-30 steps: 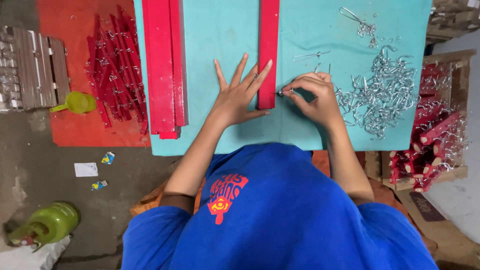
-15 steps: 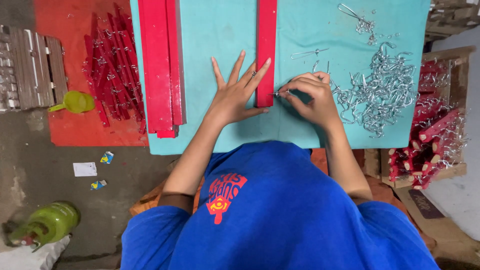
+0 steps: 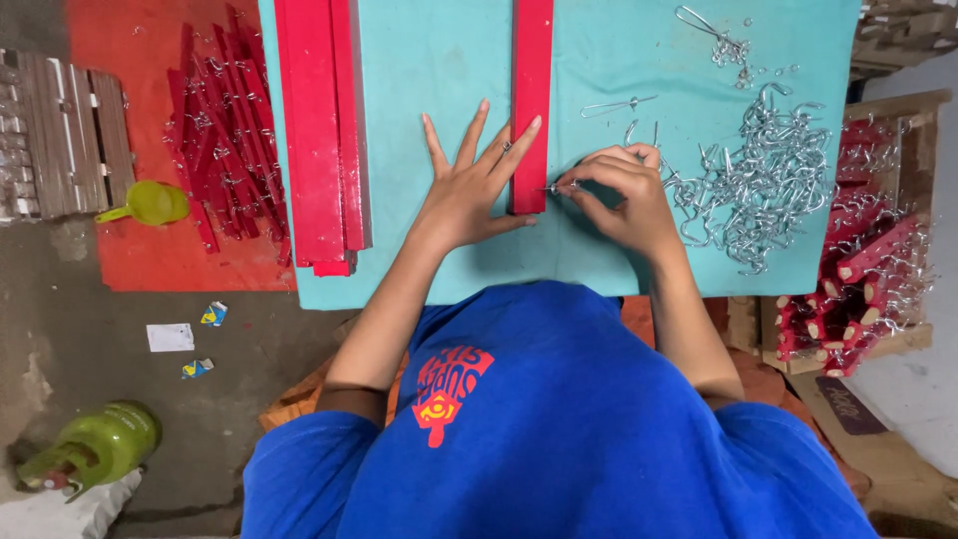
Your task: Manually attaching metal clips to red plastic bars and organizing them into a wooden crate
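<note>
Red painted wood is under the left hand [image 3: 469, 195]: a single red slat [image 3: 531, 100] lies along the middle of the teal counter [image 3: 439, 80], and its near end stops short of the near edge. The left hand lies flat with the fingers spread wide, the palm on the counter just left of the slat and the longest fingers resting across it to press it down. The right hand [image 3: 624, 195] is at the right side of the slat's near end, with its fingers pressed together in a pinch on a small metal hook [image 3: 555, 187] whose tip touches the side of the wood. Compared with a second ago, the slat and both hands keep almost the same places; only the pinch looks turned a little, so I judge the hook is being twisted into the slat and is not fully in.

Toward the right edge of the counter lies a heap of loose hooks [image 3: 758, 185], close to the right wrist, so there is little room on that side. At the left edge is a stack of red slats [image 3: 319, 130]. Between this stack and the single slat the teal surface is bare, and a free strip also runs along the near edge in front of the person
</note>
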